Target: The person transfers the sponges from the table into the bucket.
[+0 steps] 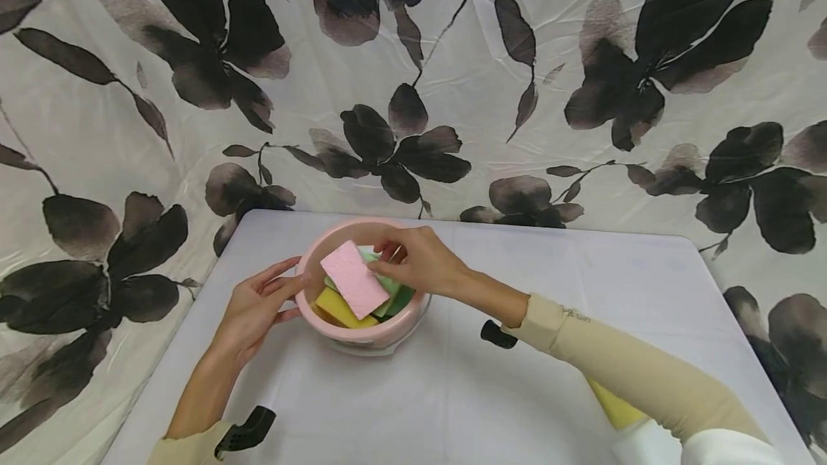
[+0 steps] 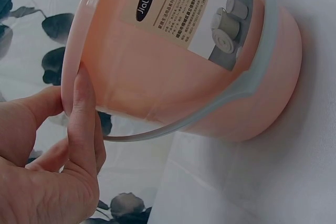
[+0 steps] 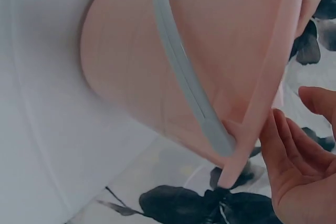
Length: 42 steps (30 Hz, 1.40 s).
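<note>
A pink bucket (image 1: 381, 334) stands on the table, and a pale grey handle (image 2: 260, 64) hangs down its side. My left hand (image 1: 248, 311) pinches the bucket's rim between thumb and fingers. Over the right part of the opening is my right hand (image 1: 423, 260), its thumb near the edge of a pink rectangular sponge (image 1: 354, 282). In the right wrist view, thumb and fingers stand apart beside the rim with nothing visible between them. Beneath the pink sponge lie a yellow sponge (image 1: 341, 309) and green pieces (image 1: 402, 300), partly hidden.
A white cloth covers the table (image 1: 491, 407). Something yellow (image 1: 617, 404) and a white object (image 1: 649, 445) lie at the front right, partly behind the right sleeve. Behind the table hangs a curtain (image 1: 491, 92) with dark flowers.
</note>
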{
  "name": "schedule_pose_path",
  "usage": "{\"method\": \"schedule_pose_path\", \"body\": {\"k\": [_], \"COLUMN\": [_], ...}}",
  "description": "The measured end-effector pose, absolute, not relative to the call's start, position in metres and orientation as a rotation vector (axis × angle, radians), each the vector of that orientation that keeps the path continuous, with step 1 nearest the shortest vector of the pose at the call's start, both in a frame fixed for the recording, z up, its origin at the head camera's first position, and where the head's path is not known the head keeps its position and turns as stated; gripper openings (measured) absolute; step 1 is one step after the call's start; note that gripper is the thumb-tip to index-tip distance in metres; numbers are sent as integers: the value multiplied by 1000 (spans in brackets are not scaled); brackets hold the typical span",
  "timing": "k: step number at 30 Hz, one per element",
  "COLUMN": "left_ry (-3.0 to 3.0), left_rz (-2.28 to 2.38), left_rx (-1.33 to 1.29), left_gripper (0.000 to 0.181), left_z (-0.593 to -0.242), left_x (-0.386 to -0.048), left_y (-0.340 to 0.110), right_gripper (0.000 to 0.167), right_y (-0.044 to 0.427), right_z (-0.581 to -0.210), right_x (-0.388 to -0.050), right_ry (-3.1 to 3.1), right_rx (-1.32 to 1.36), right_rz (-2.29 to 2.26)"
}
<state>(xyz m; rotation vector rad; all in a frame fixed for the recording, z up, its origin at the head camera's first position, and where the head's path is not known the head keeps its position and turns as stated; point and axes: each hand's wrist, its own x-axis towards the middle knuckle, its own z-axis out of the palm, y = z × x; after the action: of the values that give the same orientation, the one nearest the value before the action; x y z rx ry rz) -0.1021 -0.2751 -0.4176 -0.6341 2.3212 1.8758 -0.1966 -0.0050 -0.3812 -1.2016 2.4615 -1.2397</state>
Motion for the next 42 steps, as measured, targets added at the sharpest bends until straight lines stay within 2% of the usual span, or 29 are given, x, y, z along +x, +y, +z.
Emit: {"method": "schedule_pose_path", "body": {"k": [19, 42], "left_ry": [2327, 2318], "left_rz": [1877, 1899], "left_rx": [-624, -574], "left_gripper": [76, 72], "left_z": [-414, -414], "left_x": [-101, -100], "left_y": [-275, -276], "right_gripper": [18, 22], "right_y": [41, 117], "right_z": [-374, -385], "right_x": [-197, -188], "right_ry": [2530, 2712], "right_rx": [-1255, -1034], "right_rz": [-1282, -1347]}}
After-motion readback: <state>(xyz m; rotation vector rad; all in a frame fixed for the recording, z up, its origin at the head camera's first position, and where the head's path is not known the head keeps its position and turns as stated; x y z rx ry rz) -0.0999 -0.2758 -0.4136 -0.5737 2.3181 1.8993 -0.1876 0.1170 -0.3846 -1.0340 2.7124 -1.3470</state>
